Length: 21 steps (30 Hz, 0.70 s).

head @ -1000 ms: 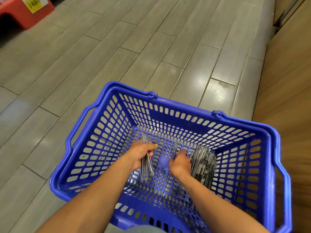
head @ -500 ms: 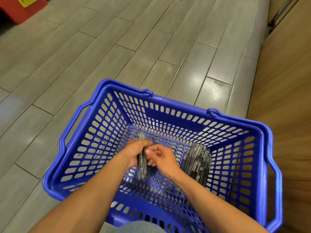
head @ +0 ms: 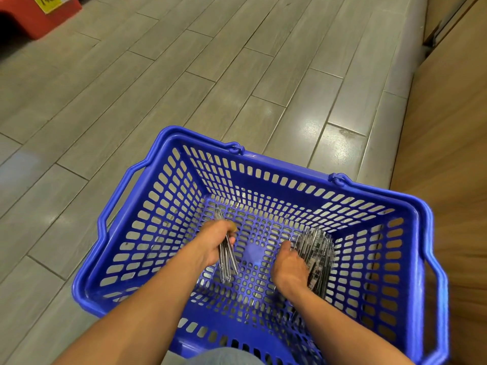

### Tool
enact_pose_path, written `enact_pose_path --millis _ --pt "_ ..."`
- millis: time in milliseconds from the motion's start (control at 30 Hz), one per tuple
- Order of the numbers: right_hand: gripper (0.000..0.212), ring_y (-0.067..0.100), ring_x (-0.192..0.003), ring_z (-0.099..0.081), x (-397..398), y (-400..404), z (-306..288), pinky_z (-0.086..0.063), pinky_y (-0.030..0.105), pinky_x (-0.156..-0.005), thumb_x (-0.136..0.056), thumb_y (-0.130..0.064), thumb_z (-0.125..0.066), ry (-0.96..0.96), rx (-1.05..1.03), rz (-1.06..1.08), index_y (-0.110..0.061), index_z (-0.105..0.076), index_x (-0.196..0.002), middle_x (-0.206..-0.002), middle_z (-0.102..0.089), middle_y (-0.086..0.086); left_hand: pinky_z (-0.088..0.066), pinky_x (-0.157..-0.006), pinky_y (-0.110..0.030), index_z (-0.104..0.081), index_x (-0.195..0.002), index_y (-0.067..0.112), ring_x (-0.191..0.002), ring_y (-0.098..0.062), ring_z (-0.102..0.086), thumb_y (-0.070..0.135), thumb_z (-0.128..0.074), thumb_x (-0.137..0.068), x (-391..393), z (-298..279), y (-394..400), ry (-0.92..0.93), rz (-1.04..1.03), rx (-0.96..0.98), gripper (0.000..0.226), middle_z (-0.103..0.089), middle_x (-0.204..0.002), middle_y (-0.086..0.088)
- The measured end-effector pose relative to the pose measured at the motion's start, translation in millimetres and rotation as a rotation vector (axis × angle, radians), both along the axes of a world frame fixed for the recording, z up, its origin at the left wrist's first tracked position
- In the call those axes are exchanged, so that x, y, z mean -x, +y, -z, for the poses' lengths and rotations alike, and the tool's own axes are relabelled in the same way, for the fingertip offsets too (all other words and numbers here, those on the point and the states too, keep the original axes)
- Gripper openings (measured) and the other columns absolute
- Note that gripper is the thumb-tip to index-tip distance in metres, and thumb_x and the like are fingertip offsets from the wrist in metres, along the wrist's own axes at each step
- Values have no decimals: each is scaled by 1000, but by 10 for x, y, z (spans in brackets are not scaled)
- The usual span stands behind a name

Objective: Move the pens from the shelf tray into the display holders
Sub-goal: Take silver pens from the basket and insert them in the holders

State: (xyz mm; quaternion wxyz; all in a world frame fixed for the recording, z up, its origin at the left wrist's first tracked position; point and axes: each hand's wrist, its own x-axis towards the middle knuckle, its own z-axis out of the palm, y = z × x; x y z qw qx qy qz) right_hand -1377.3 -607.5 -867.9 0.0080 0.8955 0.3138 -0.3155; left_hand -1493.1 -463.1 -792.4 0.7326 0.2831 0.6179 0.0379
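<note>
Both hands down in a blue basket, sorting clear pens.

The left hand has its fingers curled round a small bundle of pens, held upright just left of frame centre. The right hand reaches into the larger pile of pens lying on the basket floor at lower right; its fingers are hidden against the pile, so I cannot tell whether they grip. Around them stands the blue basket on grey floor tiles, a wooden panel at right, a red box at upper left.
</note>
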Motion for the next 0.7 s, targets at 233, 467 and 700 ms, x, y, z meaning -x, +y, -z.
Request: enact_pose_path --millis 233,467,700 --pt "16 12 -71 -61 11 300 -339 -48 20 -55 -94 -4 -52 645 -482 587 -17 -52 -104 -99 -63 6 -46 -46 -25 -65 -95 2 -47 -11 -48 15 -71 -88 -10 36 -11 44 60 -39 16 -55 -61 -1" --pt "9 13 -75 -71 288 426 -599 -54 18 -64 -91 -14 -67 1055 -732 503 -12 -66 -100 -83 -75 1 -52 -54 -33 -70 -98 1 -55 -20 -59 20 -73 -87 -21 -14 -18 -74 91 28 22 -67 -70 -10" --pt "9 11 -80 -62 -181 106 -272 -52 20 -64 -95 -14 -58 175 -421 597 -19 -55 -103 -97 -60 -4 -54 -51 -32 -58 -94 4 -49 -18 -58 8 -57 -94 -8 -21 -12 -51 96 -2 5 -59 -57 -3"
